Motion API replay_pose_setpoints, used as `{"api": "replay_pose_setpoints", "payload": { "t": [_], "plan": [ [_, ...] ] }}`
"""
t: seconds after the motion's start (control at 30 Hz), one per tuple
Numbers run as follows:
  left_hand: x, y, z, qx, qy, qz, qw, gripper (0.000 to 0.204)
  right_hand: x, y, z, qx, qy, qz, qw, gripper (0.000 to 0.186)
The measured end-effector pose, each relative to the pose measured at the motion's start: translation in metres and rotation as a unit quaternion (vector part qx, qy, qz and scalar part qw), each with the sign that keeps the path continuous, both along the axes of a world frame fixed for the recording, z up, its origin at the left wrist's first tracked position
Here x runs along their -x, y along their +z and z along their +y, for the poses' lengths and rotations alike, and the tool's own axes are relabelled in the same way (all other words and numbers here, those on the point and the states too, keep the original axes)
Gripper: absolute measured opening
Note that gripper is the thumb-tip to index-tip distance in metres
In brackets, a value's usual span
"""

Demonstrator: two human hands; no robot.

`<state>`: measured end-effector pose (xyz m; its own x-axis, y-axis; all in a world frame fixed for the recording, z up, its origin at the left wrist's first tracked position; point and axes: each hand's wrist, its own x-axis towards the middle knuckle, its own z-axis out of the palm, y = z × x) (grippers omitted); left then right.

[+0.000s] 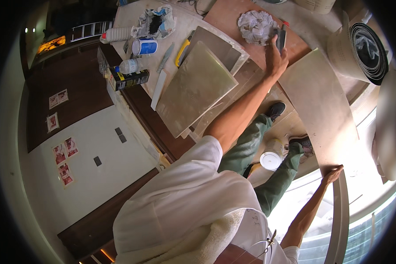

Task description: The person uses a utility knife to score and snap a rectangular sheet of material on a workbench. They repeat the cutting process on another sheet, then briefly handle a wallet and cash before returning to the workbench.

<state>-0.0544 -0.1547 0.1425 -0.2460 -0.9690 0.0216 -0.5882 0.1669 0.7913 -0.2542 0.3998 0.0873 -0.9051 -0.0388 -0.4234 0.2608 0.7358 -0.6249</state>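
My left hand [277, 59] is closed on a dark grey block-like tool [281, 38] with a red tip, beside a crumpled white rag [256, 26] on a reddish board [224, 15]. A long beige panel [317, 101] reaches from just below that hand down to the lower right, where my right hand [332, 174] grips its edge. Left of my left arm, pale square sheets [193, 88] are stacked beside a yellow-handled tool [182, 50] and a putty-coloured strip [159, 90].
The worktable [171, 22] holds bottles [130, 66], a can [145, 46], a tin box [127, 79] and a bag [158, 22]. A white bucket [271, 156] stands between my feet. Rolled material [352, 53] is at upper right; a bright window [361, 220] is lower right.
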Motion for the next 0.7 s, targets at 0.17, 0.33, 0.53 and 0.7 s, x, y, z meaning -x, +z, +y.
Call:
{"api": "replay_pose_setpoints", "payload": {
  "t": [0.17, 0.33, 0.53, 0.7],
  "plan": [
    [-0.028, 0.013, 0.151, -0.022, 0.107, 0.044, 0.993, 0.065, -0.030, 0.056, -0.003, 0.010, -0.019, 0.079, 0.997, 0.083],
    [-0.016, 0.048, 0.233, -0.645, 0.160, 0.409, 0.625, 0.062, -0.053, 0.094, 0.017, 0.019, -0.065, 0.048, 0.997, 0.089],
    [0.000, 0.053, 0.248, -0.622, 0.062, 0.274, 0.730, 0.055, -0.058, 0.059, 0.089, 0.041, 0.002, 0.013, 0.999, 0.079],
    [-0.003, 0.125, 0.262, -0.587, -0.052, 0.229, 0.775, 0.060, -0.053, 0.092, 0.082, 0.011, -0.038, -0.137, 0.990, 0.075]
  ]
}}
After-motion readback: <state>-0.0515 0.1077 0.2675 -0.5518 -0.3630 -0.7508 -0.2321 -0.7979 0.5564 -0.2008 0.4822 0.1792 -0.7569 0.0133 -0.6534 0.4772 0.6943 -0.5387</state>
